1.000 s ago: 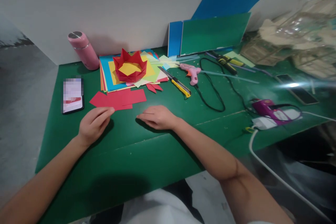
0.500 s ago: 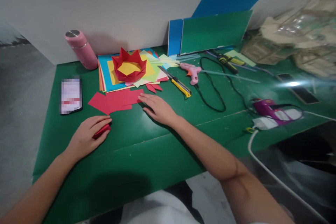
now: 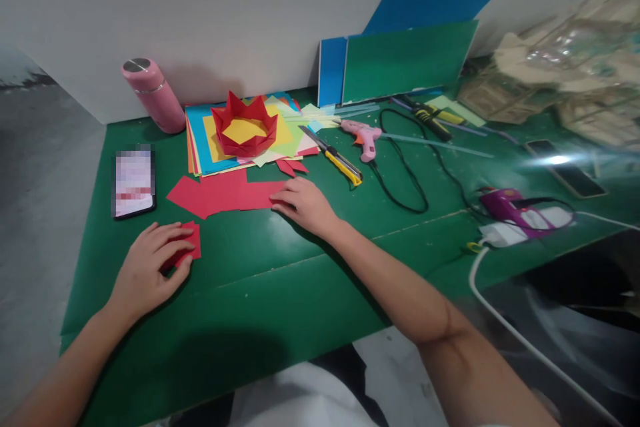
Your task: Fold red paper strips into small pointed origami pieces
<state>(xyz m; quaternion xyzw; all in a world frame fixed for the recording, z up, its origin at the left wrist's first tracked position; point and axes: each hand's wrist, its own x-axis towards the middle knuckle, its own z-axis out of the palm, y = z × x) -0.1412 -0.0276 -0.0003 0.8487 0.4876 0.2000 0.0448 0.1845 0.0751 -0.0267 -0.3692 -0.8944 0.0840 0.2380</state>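
Note:
My left hand (image 3: 151, 268) rests on the green table with curved fingers over a small stack of red paper (image 3: 195, 241), its thumb at the near edge. Part of that stack is hidden under the fingers. Farther right, my right hand (image 3: 303, 207) pinches the right end of a flat red paper rectangle (image 3: 257, 195). This piece touches or overlaps other red paper (image 3: 223, 190) to its left, where a pointed piece (image 3: 187, 196) ends the row. Behind stands a folded red paper ring with pointed tips (image 3: 250, 145), on a pile of coloured paper (image 3: 197, 137).
A phone (image 3: 134, 181) and a pink bottle (image 3: 160, 103) stand at the left. Right of the pile lie a yellow utility knife (image 3: 345, 168), a pink glue gun (image 3: 367, 141) with its cord, and a purple device (image 3: 505, 203). Green and blue boards (image 3: 410, 61) lean on the wall.
My left hand has shifted slightly left, and more of its red paper shows flat. My right hand has moved slightly right and down, pulling the red rectangle's end clear of the row.

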